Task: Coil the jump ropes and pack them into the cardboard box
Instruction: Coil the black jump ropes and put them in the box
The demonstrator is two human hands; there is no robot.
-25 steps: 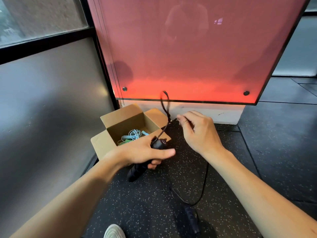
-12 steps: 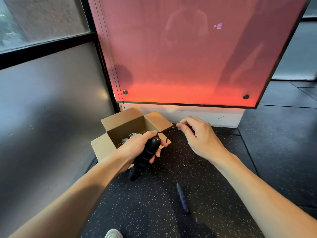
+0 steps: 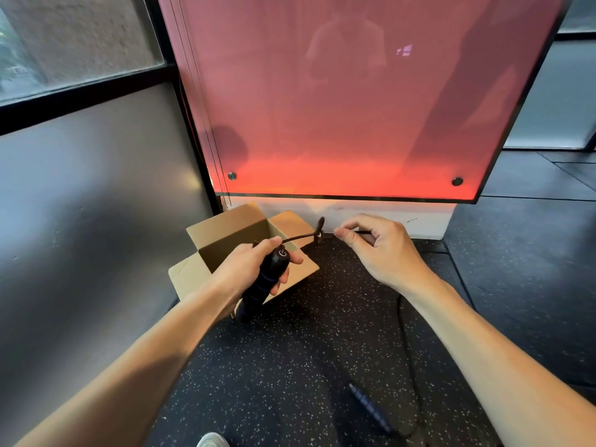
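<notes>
While your left hand (image 3: 245, 272) clamps the handle (image 3: 271, 273) as an anchor, your right hand (image 3: 383, 250) pinches the cord (image 3: 300, 236) taut for looping.

The left hand (image 3: 245, 269) and its handle (image 3: 258, 291) cover most of the box (image 3: 225, 226) opening, so what lies inside cannot be told. The rope (image 3: 300, 236) blurs at its loop, then vanishes inside the right hand (image 3: 380, 250). A shoe (image 3: 211, 441) is cut by the near edge.
</notes>
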